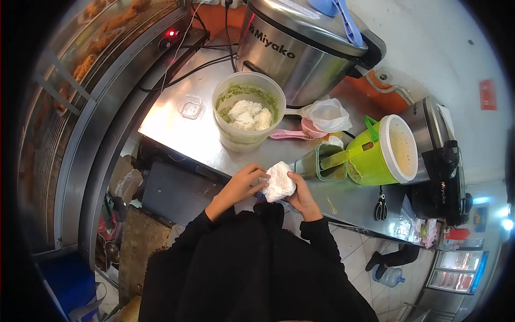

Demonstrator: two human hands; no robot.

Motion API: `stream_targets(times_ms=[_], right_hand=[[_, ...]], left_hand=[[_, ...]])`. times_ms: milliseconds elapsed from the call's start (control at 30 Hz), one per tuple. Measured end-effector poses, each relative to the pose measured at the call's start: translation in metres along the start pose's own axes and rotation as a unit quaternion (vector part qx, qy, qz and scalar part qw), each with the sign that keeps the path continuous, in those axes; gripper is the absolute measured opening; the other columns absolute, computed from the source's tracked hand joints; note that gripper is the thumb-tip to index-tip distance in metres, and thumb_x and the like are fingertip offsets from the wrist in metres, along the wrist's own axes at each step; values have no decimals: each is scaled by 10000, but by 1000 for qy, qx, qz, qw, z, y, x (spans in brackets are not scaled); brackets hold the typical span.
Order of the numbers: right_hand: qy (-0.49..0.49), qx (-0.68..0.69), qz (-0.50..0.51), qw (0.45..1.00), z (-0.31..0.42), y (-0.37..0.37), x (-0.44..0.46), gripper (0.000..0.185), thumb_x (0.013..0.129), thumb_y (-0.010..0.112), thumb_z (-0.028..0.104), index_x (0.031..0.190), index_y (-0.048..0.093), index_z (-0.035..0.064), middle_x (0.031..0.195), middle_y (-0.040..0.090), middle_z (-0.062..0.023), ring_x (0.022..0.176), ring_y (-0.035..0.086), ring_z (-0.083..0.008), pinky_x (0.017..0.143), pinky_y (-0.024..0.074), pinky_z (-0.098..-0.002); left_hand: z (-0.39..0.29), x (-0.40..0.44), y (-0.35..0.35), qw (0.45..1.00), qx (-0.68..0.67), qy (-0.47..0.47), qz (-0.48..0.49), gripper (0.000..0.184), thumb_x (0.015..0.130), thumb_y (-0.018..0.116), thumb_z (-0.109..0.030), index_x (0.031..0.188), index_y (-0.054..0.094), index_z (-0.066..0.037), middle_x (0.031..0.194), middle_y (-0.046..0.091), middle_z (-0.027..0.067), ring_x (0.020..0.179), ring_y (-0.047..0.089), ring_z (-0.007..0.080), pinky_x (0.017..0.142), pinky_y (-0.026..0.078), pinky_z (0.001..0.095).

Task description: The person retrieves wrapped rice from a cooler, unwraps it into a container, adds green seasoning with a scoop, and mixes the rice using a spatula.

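1. While the right hand (303, 197) grips a white bundle (279, 183) at the counter's (177, 131) edge, the left hand (242, 185), half-open, touches it.
2. Beyond stand a tub (241, 137) and green bucket (374, 165), scissors (381, 208) nearby.

Bright | glare on steel table (167, 119) left of tub (241, 141) | light (507, 224) glowing far right of tub | fisheye curvature, black edges
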State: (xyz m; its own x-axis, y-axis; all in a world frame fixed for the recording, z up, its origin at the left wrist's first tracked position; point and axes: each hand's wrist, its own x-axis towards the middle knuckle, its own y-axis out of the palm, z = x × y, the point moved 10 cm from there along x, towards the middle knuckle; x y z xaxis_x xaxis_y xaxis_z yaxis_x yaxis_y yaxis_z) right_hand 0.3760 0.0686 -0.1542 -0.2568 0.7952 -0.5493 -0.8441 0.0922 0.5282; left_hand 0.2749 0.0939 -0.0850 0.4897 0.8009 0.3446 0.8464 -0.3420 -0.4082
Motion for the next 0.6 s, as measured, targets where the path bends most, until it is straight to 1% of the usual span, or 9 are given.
stream_targets(times_ms=[167,233,267,333,367,433,467,533,600], right_hand=[[5,12,6,1000,0,5,-2,435,739,452,320,1056,402,27,996,483,-102,896,493,-213,738,408,-371],[12,26,11,1000,-1,6,-2,437,745,445,309,1065,387,17,1005,475,-110,905,486,-208,754,400,-352],[22,18,16,999,-3,8,-3,443,747,443,312,1075,374,23,1008,467,-106,907,482,-204,752,400,-348],[32,9,22,999,-7,9,-2,449,749,441,315,1086,362,29,1012,459,-102,909,477,-200,750,401,-344],[32,-23,14,999,-10,8,0,455,751,441,313,1097,345,35,1018,445,-95,917,468,-197,749,400,-341],[34,-57,8,998,-14,9,1,462,752,441,312,1108,328,41,1025,431,-88,924,458,-194,747,400,-339],[34,-77,0,996,-14,10,1,468,751,446,309,1115,317,44,1028,420,-85,927,450,-188,744,398,-329],[39,-101,-4,994,-16,11,1,476,749,451,306,1121,305,47,1030,408,-81,930,442,-182,742,396,-319],[8,-152,6,988,-11,14,1,493,741,464,311,1123,306,43,1031,408,-87,924,441,-171,729,398,-295]], left_hand=[[4,-6,0,1000,0,1,-20,127,662,589,-81,768,526,-49,817,475,81,754,486,211,632,402,282],[-4,-7,-2,997,54,47,-40,124,662,588,-80,747,512,-33,794,477,82,726,489,217,619,403,285],[-3,-8,-1,997,54,46,-40,124,662,588,-80,747,512,-33,794,477,82,726,489,217,619,403,285],[6,-10,-4,997,50,-4,-63,153,662,593,-116,731,501,-16,781,474,84,697,489,222,603,402,282],[4,-11,-4,997,51,-5,-64,153,662,593,-116,731,501,-16,781,474,84,697,489,222,603,402,282],[17,-13,0,991,82,-102,-28,198,662,595,-161,720,492,-2,762,469,88,667,488,225,589,400,279],[19,-14,0,991,82,-104,-31,198,662,595,-161,720,492,-2,762,469,88,667,488,225,589,400,279],[34,-20,2,986,-35,-155,-54,214,662,591,-189,707,488,-7,737,463,89,650,488,224,570,398,281],[31,-21,0,989,-16,-134,-60,204,662,579,-199,699,494,-17,724,464,85,629,492,229,558,399,291]])
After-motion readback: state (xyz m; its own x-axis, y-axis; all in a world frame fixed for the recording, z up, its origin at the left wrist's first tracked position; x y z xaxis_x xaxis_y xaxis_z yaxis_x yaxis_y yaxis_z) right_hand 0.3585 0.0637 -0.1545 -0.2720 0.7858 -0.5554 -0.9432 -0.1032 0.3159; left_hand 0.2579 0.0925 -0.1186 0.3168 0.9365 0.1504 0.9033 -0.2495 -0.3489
